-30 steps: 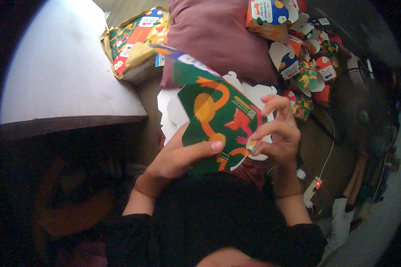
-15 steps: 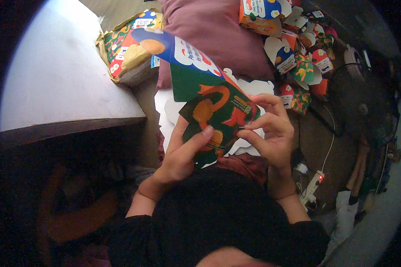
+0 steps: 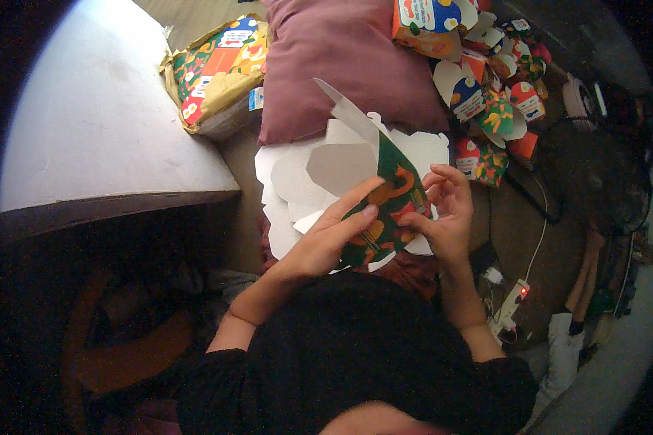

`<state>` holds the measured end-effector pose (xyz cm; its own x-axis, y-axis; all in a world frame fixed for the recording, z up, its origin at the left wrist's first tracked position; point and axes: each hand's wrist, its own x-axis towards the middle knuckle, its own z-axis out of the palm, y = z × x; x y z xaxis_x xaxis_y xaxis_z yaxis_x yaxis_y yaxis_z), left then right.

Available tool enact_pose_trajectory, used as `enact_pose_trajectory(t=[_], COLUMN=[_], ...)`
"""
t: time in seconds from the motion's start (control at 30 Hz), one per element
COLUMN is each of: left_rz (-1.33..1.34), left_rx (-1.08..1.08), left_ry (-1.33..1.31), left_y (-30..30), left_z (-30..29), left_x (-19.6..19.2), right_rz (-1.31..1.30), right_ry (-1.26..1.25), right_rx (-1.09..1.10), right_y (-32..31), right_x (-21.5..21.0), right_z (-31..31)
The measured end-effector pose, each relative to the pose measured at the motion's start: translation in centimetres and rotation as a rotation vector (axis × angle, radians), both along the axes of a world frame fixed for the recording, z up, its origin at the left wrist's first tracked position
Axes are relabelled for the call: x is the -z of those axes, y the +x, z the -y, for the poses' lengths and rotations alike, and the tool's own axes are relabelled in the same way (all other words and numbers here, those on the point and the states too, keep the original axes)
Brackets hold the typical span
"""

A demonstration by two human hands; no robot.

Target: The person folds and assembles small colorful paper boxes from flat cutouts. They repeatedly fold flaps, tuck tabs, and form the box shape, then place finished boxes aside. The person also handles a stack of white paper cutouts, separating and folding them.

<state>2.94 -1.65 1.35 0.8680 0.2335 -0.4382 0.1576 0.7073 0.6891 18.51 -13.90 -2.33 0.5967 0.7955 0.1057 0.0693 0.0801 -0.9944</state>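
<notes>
Presently, the left hand (image 3: 334,230) grips a printed green carton (image 3: 395,196), with its thumb laid upon the coloured face. This carton is held on the person's side of the mauve pillow (image 3: 348,72), and its pale flap (image 3: 355,116) rises in front of the pillow. The right hand (image 3: 448,217) has its thumb at the carton's right edge, with the other fingers bent; whether it pinches the carton, I cannot tell. Beneath the carton, white cardboard sheets (image 3: 279,196) lie just beside the near edge of the pillow. To the left of the pillow is an opened brown-paper package (image 3: 221,69), showing colourful prints; to the right of it are heaped colourful boxes (image 3: 486,109).
</notes>
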Motion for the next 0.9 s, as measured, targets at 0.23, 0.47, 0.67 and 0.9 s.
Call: enact_pose_trajectory(t=[0.23,0.47,0.67,0.9], left_rz=[0.137,0.153,0.091,0.008], left_rx=[0.256,0.007,0.039,0.015], left_ry=[-0.025,-0.486,-0.139,-0.247], left_y=[0.3,-0.7,-1.9,-1.6], left_z=[-1.0,-0.4,0.9,0.1], left_x=[-0.1,2.9,2.2,-0.2], right_rz=[0.570,0.580,0.717,0.898], right_ry=[-0.009,-0.084,0.059,0.220], right_rx=[-0.261,-0.207,0.007,-0.311], right_y=[2.6,1.6,1.4,2.6], right_x=[-2.5,-2.8,-2.8,-3.8], right_z=[-1.1,-0.9,-0.6,-0.3])
